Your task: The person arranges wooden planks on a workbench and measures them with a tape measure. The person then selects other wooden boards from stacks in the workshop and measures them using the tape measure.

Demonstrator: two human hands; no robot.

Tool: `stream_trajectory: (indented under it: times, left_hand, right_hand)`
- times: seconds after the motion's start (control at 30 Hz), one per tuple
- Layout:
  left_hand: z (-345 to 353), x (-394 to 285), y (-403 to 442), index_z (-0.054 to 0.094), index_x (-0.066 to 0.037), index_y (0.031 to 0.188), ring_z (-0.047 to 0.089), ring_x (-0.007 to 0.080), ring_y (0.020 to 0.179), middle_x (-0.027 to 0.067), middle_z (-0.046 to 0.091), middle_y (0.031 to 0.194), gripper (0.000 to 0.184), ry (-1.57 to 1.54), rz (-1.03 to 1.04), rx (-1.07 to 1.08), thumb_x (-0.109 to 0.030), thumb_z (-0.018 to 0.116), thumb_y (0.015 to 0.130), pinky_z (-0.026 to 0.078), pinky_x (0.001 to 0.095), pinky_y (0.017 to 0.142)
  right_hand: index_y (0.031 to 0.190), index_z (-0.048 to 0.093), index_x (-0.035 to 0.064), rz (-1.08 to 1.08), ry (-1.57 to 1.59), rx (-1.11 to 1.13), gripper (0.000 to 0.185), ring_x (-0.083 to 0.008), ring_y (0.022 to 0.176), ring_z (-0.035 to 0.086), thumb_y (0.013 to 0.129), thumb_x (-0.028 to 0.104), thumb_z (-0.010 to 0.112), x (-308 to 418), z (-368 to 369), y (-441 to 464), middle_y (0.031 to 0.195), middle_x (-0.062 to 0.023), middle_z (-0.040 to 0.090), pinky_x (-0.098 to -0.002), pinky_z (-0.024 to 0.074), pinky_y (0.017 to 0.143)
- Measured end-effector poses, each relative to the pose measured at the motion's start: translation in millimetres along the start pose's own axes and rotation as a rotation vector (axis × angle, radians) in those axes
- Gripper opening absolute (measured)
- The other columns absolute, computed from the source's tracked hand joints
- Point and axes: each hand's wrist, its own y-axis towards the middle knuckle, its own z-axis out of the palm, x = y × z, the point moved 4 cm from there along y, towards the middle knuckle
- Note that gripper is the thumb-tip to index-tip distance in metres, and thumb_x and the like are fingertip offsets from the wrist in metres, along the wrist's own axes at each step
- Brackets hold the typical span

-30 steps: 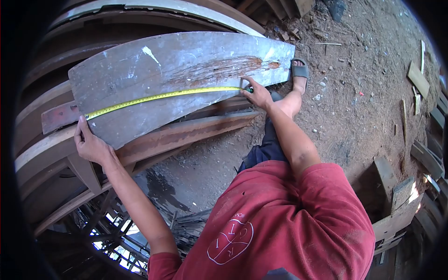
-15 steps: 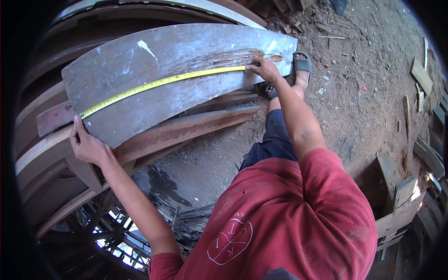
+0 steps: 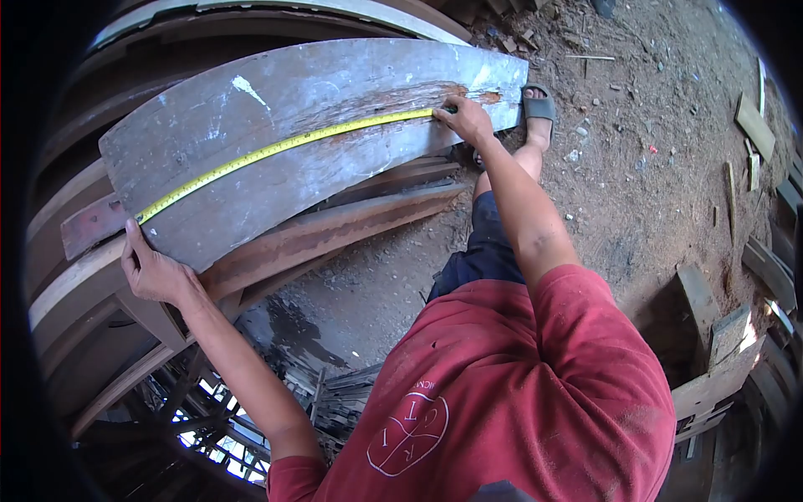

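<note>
A long weathered wooden board (image 3: pixel 276 92) with a curved upper edge lies across the view, its paint grey and its wood split and rotten near the right end. Along it runs a yellow tape measure (image 3: pixel 284 144), bowed slightly upward. At the board's left edge, my left hand (image 3: pixel 159 272) pinches the tape's end, thumb uppermost. My right hand (image 3: pixel 467 121) grips the tape's other end near the rotten patch, fingers resting on the board. Whether a tape case sits under that hand is hidden.
More curved timbers (image 3: pixel 335 226) are stacked under and behind the board. My sandalled foot (image 3: pixel 539 109) stands at its right end on dirt ground (image 3: pixel 619 192) strewn with chips. Wood offcuts (image 3: pixel 719 360) lie at the right.
The board, tape and both hands appear slightly further left and up in view. My right hand's fingers have shifted a little on the tape; both hands keep their places at its ends.
</note>
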Motion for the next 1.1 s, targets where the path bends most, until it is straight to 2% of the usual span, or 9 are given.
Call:
stream_trajectory:
  times: [0.1, 0.17, 0.27, 0.37, 0.53, 0.6, 0.83, 0.9, 1.1]
  left_hand:
    - [1, 0, -1, 0.072, 0.003, 0.084, 0.061, 0.0138, 0.073, 0.0081, 0.071, 0.084, 0.03, 0.008, 0.016, -0.002, -0.026, 0.082, 0.088, 0.053, 0.0301, 0.069]
    - [1, 0, -1, 0.072, 0.003, 0.084, 0.061, 0.0136, 0.073, 0.0079, 0.07, 0.083, 0.03, 0.003, 0.019, 0.0, -0.026, 0.082, 0.088, 0.053, 0.0301, 0.069]
    - [1, -1, -1, 0.072, 0.003, 0.085, 0.061, 0.0133, 0.072, 0.0078, 0.07, 0.083, 0.03, 0.056, 0.025, -0.004, -0.026, 0.081, 0.088, 0.053, 0.0299, 0.068]
    - [2, -1, -2, 0.072, 0.003, 0.085, 0.06, 0.0134, 0.072, 0.0081, 0.07, 0.083, 0.031, 0.024, 0.022, 0.001, -0.026, 0.081, 0.088, 0.053, 0.0297, 0.068]
    - [3, -3, -3, 0.072, 0.004, 0.086, 0.06, 0.0134, 0.073, 0.0083, 0.07, 0.084, 0.032, 0.047, 0.029, -0.009, -0.026, 0.082, 0.088, 0.053, 0.0292, 0.069]
    - [3, -4, -5, 0.072, 0.004, 0.087, 0.06, 0.0134, 0.074, 0.0082, 0.07, 0.084, 0.032, 0.04, 0.011, -0.014, -0.026, 0.082, 0.088, 0.053, 0.0291, 0.069]
    - [3, 0, -3, 0.072, 0.005, 0.087, 0.06, 0.0134, 0.075, 0.0083, 0.07, 0.086, 0.031, 0.023, 0.024, -0.021, -0.025, 0.082, 0.088, 0.053, 0.0286, 0.071]
    - [3, 1, -2, 0.072, 0.005, 0.087, 0.06, 0.0133, 0.075, 0.0083, 0.07, 0.086, 0.031, 0.02, 0.023, -0.026, -0.025, 0.082, 0.088, 0.053, 0.0286, 0.071]
    - [2, 2, -1, 0.072, 0.005, 0.087, 0.061, 0.0134, 0.076, 0.0084, 0.071, 0.086, 0.031, 0.033, 0.008, -0.03, -0.025, 0.082, 0.088, 0.053, 0.0288, 0.072]
  right_hand:
    - [0.108, 0.076, 0.0125, 0.022, -0.011, -0.011, 0.046, -0.0374, 0.098, 0.069, 0.086, 0.052, 0.07, -3, 1, 3, 0.101, -0.019, 0.074, -0.0465, 0.0528, 0.086]
    - [0.111, 0.076, 0.0181, 0.102, -0.037, 0.027, 0.043, -0.0352, 0.103, 0.069, 0.085, 0.051, 0.071, -6, 2, 6, 0.107, -0.0172, 0.074, -0.0457, 0.0534, 0.088]
    - [0.114, 0.076, 0.0194, 0.166, -0.089, 0.004, 0.043, -0.035, 0.103, 0.069, 0.085, 0.051, 0.071, -14, -1, 8, 0.109, -0.0171, 0.074, -0.045, 0.0536, 0.09]
    - [0.11, 0.077, 0.0151, 0.194, -0.103, -0.063, 0.045, -0.0363, 0.099, 0.07, 0.084, 0.051, 0.071, -25, 0, 12, 0.104, -0.0181, 0.074, -0.0462, 0.0543, 0.087]
    - [0.11, 0.077, 0.0168, 0.284, -0.143, -0.112, 0.045, -0.0352, 0.103, 0.07, 0.083, 0.054, 0.072, -43, -2, 16, 0.106, -0.0161, 0.074, -0.0451, 0.0545, 0.089]
    - [0.108, 0.078, 0.0171, 0.387, -0.146, -0.092, 0.045, -0.0342, 0.104, 0.07, 0.083, 0.054, 0.072, -49, -2, 18, 0.109, -0.0152, 0.074, -0.0442, 0.0546, 0.09]
    - [0.11, 0.077, 0.0179, 0.433, -0.183, -0.093, 0.048, -0.0332, 0.105, 0.07, 0.082, 0.057, 0.072, -56, -3, 20, 0.112, -0.0144, 0.074, -0.0441, 0.054, 0.09]
    - [0.108, 0.076, 0.0138, 0.471, -0.212, -0.072, 0.048, -0.0315, 0.106, 0.071, 0.083, 0.055, 0.074, -54, -7, 18, 0.112, -0.0138, 0.074, -0.0437, 0.0541, 0.09]
    - [0.107, 0.075, 0.0127, 0.49, -0.209, -0.07, 0.05, -0.0314, 0.106, 0.071, 0.082, 0.056, 0.074, -52, -7, 16, 0.111, -0.0136, 0.074, -0.0432, 0.054, 0.088]
